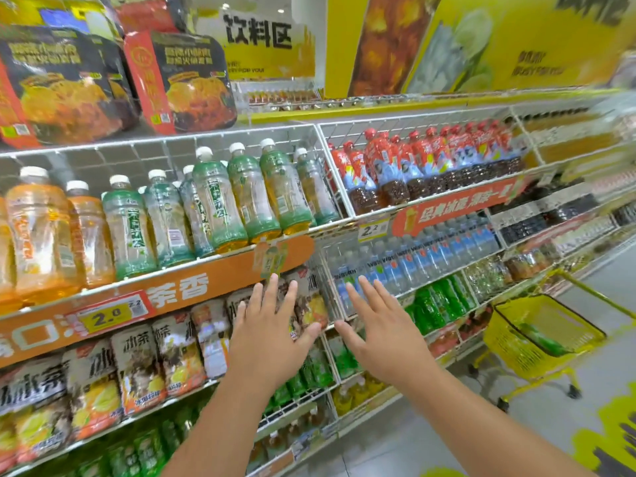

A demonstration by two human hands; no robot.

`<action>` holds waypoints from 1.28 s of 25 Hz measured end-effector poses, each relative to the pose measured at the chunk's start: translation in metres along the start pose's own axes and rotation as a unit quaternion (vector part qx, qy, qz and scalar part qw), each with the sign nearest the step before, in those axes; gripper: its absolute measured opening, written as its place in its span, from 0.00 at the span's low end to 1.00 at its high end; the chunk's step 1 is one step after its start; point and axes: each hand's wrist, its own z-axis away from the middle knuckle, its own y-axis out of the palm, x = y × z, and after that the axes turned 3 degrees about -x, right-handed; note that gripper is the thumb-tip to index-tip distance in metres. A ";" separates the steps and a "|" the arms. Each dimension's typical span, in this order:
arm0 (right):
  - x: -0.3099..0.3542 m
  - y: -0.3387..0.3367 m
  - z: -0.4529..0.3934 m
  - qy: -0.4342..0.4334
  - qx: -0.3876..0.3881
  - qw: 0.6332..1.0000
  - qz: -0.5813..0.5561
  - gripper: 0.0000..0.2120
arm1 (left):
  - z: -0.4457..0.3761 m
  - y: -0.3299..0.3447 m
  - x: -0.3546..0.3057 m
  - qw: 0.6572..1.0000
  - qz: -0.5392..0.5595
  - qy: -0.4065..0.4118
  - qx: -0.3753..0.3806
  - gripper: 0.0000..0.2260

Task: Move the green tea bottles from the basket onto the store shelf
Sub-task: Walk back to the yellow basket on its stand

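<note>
Several green tea bottles [220, 201] with white caps and green labels stand in a wire compartment of the store shelf [192, 287], above an orange price strip. My left hand [272, 325] and my right hand [382, 325] hover side by side below that strip, fingers spread, holding nothing. The yellow basket [537, 335] sits on a trolley at the lower right, down the aisle; something green, likely a bottle [540, 337], lies inside it.
Orange drink bottles [38, 235] stand left of the green tea. Red-labelled dark bottles [413, 170] fill the compartment to the right, water bottles [413, 263] below them. Iced tea bottles [137, 366] line the shelf behind my hands. Snack bags [179, 80] sit on top.
</note>
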 end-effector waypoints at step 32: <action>-0.677 -0.108 0.181 0.300 -0.050 0.947 0.104 0.38 | -0.125 0.201 -0.712 0.962 0.008 0.264 0.065 0.36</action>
